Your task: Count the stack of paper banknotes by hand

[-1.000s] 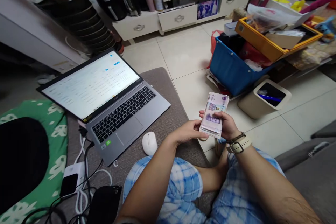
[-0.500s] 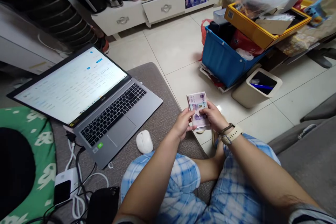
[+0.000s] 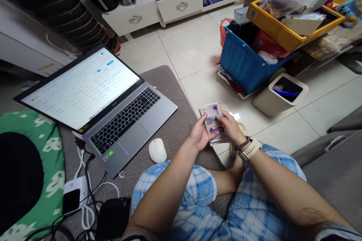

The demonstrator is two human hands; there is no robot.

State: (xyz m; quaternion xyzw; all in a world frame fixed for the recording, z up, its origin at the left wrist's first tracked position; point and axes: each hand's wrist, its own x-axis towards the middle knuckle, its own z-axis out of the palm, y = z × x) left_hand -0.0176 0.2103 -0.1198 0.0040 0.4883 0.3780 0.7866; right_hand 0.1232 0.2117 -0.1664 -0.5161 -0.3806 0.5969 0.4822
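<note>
Five-yuan banknotes [image 3: 209, 121] sat in one stack, pinched by the left hand [image 3: 198, 133] and right hand [image 3: 230, 127], fingers at opposite sides, the Acer laptop [image 3: 104, 111] at nine o'clock; gathered already, edges not yet even, remaining handling unclear.

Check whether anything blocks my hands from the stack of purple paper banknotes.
Nothing visible does: the left hand and right hand both touch the stack of purple paper banknotes directly.
</note>
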